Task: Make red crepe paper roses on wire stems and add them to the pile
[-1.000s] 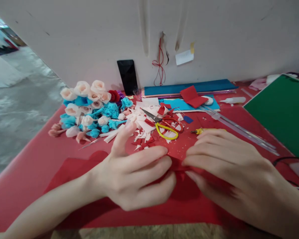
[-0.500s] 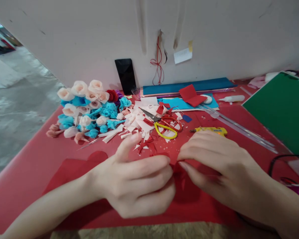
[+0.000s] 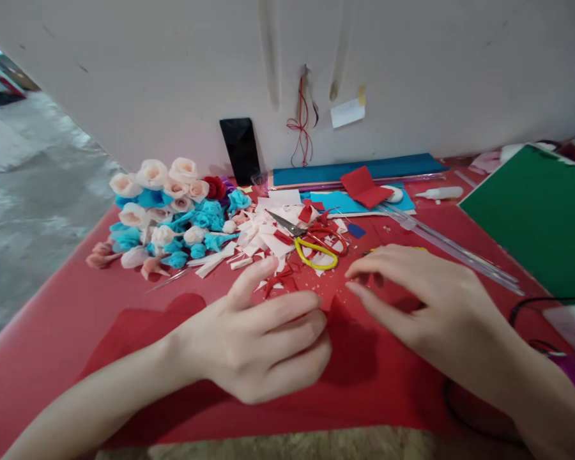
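My right hand (image 3: pixel 438 291), just lifted off pointed thin red paper piece (image 3: pixel 334 312): fingers parted, nothing between. My left hand (image 3: pixel 259 348), near middle of red surface's (image 3: pixel 43 358) front edge: curled fingers now grip piece alone. Toward back edge: yellow-and-red-handled metal scissors (image 3: pixel 297 229) on white-and-red paper scraps (image 3: pixel 259 233), likely hindering reach.

On the near side of the scissors (image 3: pixel 301 243), the left hand (image 3: pixel 268 348) is curling its four fingers in and holding its thumb up towards them, its bare left forearm (image 3: pixel 110 393) slanting in from their near left. To their near right, the right hand (image 3: pixel 426 300) is arching knuckles-up, thumb and forefinger tips standing slightly apart; its other fingers, partly hidden, are perhaps bending beneath.
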A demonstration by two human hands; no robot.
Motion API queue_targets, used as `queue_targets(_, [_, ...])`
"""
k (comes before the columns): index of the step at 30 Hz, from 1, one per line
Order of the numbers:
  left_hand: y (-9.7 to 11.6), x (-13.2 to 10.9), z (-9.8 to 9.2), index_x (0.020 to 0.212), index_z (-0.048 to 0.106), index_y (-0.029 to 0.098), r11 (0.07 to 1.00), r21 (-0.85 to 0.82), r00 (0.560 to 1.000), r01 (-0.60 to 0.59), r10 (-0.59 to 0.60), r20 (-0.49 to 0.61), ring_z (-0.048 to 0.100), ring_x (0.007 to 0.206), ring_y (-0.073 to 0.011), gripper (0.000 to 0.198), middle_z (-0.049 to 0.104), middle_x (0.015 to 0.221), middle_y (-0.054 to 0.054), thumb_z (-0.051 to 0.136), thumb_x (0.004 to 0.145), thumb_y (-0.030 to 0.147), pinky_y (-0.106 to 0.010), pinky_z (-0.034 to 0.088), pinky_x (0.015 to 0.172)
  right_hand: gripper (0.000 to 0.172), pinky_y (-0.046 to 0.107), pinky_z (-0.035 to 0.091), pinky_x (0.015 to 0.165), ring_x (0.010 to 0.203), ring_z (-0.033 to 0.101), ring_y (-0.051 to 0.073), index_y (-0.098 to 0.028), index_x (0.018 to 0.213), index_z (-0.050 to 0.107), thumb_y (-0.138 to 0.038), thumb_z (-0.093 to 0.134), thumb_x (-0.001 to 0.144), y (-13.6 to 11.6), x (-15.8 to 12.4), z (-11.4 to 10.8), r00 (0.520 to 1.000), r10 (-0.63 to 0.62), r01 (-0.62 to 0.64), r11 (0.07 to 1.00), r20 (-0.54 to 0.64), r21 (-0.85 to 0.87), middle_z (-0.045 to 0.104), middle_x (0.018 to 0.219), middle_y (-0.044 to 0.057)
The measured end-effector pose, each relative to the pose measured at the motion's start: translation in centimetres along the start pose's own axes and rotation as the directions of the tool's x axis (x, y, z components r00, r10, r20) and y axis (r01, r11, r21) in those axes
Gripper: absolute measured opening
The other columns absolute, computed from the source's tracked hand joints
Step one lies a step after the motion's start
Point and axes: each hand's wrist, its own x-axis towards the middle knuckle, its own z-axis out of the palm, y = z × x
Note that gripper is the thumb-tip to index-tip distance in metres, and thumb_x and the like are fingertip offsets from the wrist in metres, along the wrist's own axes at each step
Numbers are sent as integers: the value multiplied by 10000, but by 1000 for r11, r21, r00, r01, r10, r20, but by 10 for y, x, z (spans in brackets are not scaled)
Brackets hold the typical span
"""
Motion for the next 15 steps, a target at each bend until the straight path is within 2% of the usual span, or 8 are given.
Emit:
queue_targets(3, [1,4,-2,700,626,192,999,22,999,41,-41,7,615,808,-121,221,690,687,46,470,801,73,-425,66,1150,63,199,401,677,733,583,97,-184,830,598,-169,541,807,4,2,-12,988,23,-42,991,-152,-127,643,818,-25])
queue_targets(5, [0,5,-3,692,623,192,998,28,999,50,-49,-7,623,800,-127,203,693,685,43,491,788,72,-436,75,1146,55,194,399,649,690,577,96,-175,807,593,-193,541,813,11,3,-20,954,8,-83,967,-299,-241,637,775,-14])
queue_targets(7, [-1,5,-4,696,621,189,998,44,999,45,-44,-22,627,804,-133,184,695,687,40,508,783,72,-449,84,1142,84,207,395,624,687,575,110,-176,805,590,-227,527,825,22,2,-27,921,54,-195,921,-385,-338,631,774,-2])
queue_targets(9, [-3,3,-6,708,621,185,996,74,998,49,-47,-32,627,810,-133,182,693,692,37,508,787,66,-456,91,1140,113,236,396,634,764,583,148,-179,859,588,-239,495,839,37,-4,-28,916,230,-357,841,-330,-407,631,856,21])
queue_targets(11, [-7,1,-5,726,620,184,991,107,997,75,-72,-36,625,820,-136,161,691,709,39,524,787,69,-476,115,1136,159,279,405,671,857,575,201,-162,940,573,-224,461,846,56,-16,-22,882,436,-465,749,-179,-471,616,940,61])
queue_targets(13, [-11,-2,-3,744,617,184,985,127,993,118,-114,-39,621,834,-150,93,690,737,37,586,762,98,-476,239,1106,159,301,414,664,836,576,228,-125,908,586,-193,473,819,76,-30,-9,861,505,-468,735,-64,-491,615,904,102])
queue_targets(15, [-16,-4,1,758,614,187,978,127,986,165,-160,-49,618,839,-168,89,690,759,32,653,714,121,-434,401,1014,127,311,426,663,790,581,229,-114,843,606,-169,506,789,96,-44,6,823,566,-473,725,42,-500,617,848,105])
